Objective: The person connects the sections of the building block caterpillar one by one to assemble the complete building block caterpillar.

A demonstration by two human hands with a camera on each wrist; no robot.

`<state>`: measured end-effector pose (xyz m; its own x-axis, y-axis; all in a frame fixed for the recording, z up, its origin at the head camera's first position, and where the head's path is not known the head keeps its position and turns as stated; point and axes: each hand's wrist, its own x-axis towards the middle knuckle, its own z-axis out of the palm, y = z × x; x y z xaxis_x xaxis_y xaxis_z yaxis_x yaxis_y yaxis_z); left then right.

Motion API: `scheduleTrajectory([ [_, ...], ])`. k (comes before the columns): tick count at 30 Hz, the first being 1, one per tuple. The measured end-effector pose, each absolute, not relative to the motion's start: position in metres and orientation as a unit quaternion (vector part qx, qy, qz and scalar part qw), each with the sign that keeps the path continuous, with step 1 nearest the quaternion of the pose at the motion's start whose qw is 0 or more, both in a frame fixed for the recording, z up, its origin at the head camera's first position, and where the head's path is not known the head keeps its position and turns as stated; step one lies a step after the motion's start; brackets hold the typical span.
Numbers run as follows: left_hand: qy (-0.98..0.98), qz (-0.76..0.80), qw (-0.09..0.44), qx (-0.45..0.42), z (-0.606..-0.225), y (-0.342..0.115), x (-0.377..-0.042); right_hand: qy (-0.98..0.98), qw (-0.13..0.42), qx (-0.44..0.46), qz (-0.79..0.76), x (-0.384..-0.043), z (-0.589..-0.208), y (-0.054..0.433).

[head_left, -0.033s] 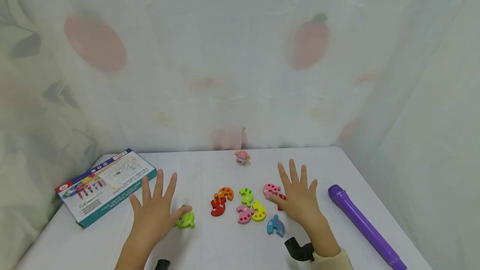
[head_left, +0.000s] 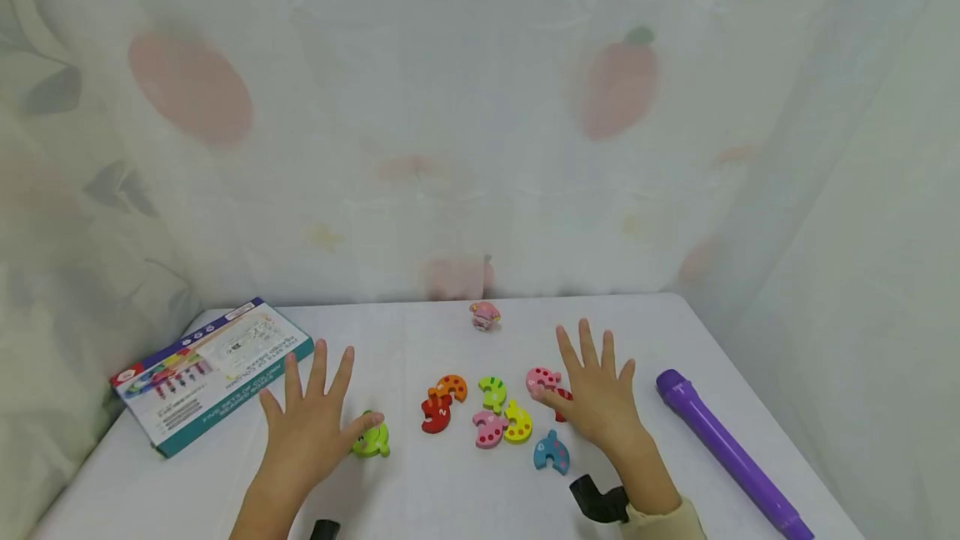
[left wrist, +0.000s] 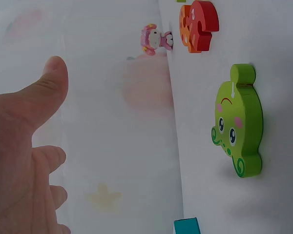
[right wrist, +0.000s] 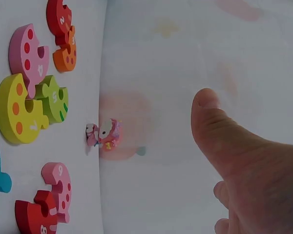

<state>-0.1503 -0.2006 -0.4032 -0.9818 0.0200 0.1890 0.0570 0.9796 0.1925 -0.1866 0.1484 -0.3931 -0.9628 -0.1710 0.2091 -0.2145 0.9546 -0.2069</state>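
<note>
My left hand [head_left: 303,432] is held over the left part of the table, fingers straight and spread, holding nothing. Its thumb partly covers a green frog-faced puzzle piece [head_left: 372,442] in the head view; the left wrist view shows that frog piece [left wrist: 241,122] apart from the hand. On the right, my right hand [head_left: 606,402] is likewise spread and holds nothing. Its thumb overlaps a red puzzle piece [head_left: 563,407], beside a pink one [head_left: 542,380]. A blue piece [head_left: 552,452] lies nearer me. Between the hands are red [head_left: 436,413], orange [head_left: 452,386], green [head_left: 493,394], yellow [head_left: 518,422] and pink [head_left: 489,429] numbered pieces.
A flat printed box [head_left: 217,373] lies at the table's left edge. Along the right side rests a long purple tube with a cap [head_left: 731,452]. A small pink figurine [head_left: 484,315] stands by the back edge, in front of a patterned curtain [head_left: 480,148].
</note>
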Motion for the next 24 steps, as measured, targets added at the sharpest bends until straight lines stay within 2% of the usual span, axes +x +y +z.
scheduleTrajectory([
  [16,-0.987,-0.129,0.082,-0.042,-0.403,-0.217,-0.15,-0.978,0.121,0.121,0.117,-0.191,-0.389,0.149],
  [24,-0.985,-0.16,0.025,-0.065,-0.41,-0.222,-0.151,-0.969,0.13,0.165,0.132,-0.194,-0.397,0.135],
])
